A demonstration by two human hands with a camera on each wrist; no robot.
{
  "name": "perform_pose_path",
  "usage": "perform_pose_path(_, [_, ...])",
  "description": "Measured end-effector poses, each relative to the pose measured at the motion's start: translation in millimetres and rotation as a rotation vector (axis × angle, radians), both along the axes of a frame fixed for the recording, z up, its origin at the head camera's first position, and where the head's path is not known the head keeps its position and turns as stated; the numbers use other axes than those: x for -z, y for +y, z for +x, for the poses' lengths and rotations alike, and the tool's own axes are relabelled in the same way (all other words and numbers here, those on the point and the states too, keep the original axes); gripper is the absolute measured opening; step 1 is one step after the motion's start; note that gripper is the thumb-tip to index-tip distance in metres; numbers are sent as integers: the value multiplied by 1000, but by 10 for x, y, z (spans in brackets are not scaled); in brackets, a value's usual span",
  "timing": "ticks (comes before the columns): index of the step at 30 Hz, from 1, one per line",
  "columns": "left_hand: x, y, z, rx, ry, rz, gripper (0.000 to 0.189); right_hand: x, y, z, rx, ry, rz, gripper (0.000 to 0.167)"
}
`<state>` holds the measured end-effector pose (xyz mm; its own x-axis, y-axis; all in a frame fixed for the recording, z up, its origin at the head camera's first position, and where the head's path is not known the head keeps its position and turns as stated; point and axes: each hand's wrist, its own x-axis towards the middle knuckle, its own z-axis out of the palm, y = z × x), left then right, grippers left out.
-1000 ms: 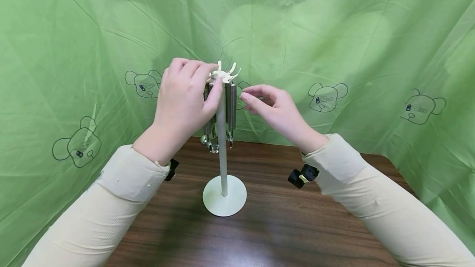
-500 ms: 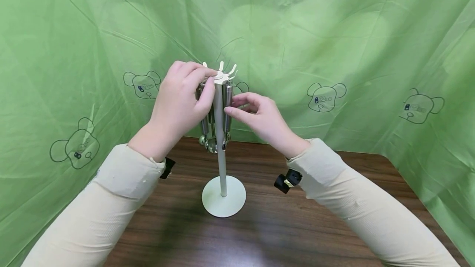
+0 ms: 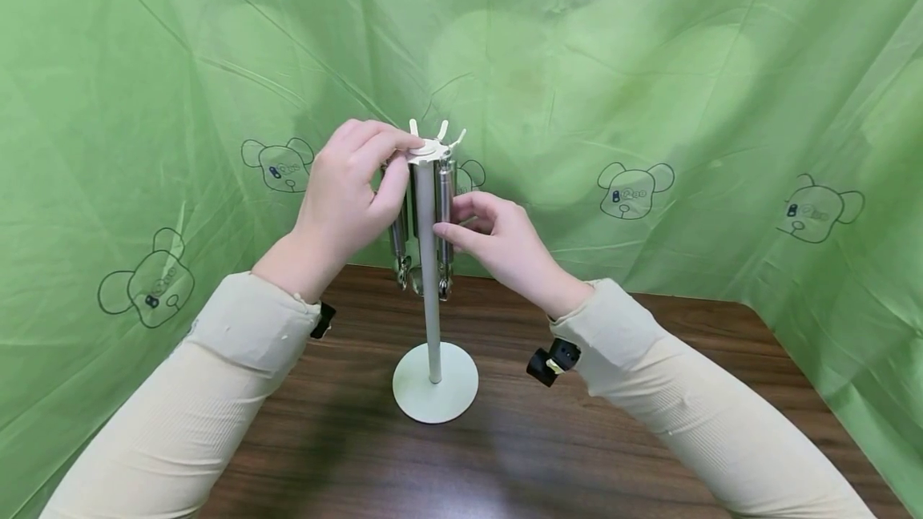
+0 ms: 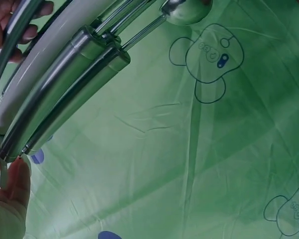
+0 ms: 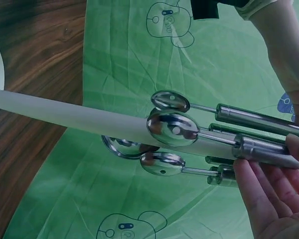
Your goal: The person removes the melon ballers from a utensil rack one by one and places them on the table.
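A white stand (image 3: 429,319) with a round base and a ring of upward-curved hooks stands upright on the table. Several steel-handled melon ballers hang around its post, bowls down. At the top, my left hand (image 3: 349,179) grips the edge of the hook ring, with thumb and fingers around a hook in the left wrist view. My right hand (image 3: 505,243) holds the handle of one melon baller (image 5: 172,128) between thumb and fingers on the right side of the post. Other melon ballers (image 4: 55,89) hang just beneath my left hand; their upper ends are partly covered.
The dark wooden table (image 3: 562,439) carries the stand's base. Behind and at both sides hangs a green curtain (image 3: 721,102) with printed bear faces, close beyond the table's back edge.
My right hand has moved left and slightly down, from beside the hanging melon ballers onto one handle. The hook ring and melon ballers have turned a little. My left hand stays at the top.
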<state>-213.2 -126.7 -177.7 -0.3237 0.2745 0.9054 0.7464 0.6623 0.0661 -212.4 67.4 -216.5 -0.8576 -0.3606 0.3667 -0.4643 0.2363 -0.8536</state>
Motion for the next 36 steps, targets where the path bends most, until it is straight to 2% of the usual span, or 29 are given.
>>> perform_pose_path(11, [27,-7,-19,14,-20,3,30,26,15,74,-1,-15,-65,23])
perform_pose_path(16, [27,-2,-44,18,39,-4,28,-10,34,115,-4,-11,-86,23])
perform_pose_path(23, [11,4,-44,-61,114,-56,27,-44,44,164,-7,-14,-95,23])
perform_pose_path(29, [-11,9,-9,-86,138,-77,26,-90,53,223,11,-7,-104,24])
perform_pose_path(36, [-6,4,-9,-85,155,-124,27,-74,74,243,36,-10,-90,22])
